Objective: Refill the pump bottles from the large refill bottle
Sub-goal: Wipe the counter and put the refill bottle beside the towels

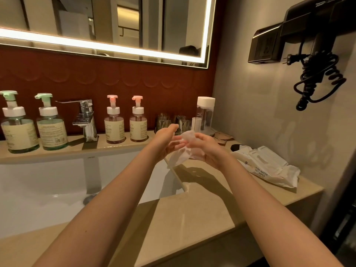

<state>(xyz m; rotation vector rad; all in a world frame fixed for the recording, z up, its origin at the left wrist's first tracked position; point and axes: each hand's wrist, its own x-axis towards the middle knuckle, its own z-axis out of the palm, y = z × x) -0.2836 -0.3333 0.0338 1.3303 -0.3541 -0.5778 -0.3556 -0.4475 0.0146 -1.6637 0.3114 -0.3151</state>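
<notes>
Two large green-topped pump bottles (18, 128) (51, 126) stand on the ledge at the left. Right of the tap stand two smaller pink-topped pump bottles (114, 124) (138, 122). Both my hands are raised over the right end of the basin with a white wet wipe (183, 149) between them. My left hand (165, 141) has its fingers stretched out against the wipe. My right hand (206, 147) curls its fingers round the wipe's upper part. No large refill bottle can be made out apart from these.
A chrome tap (86, 120) rises over the white basin (48, 185). Glass tumblers (173, 122) and a clear white-capped bottle (205, 114) stand at the back right. A wet wipes pack (267, 166) lies on the beige counter (192, 214). A hair dryer (317, 45) hangs on the right wall.
</notes>
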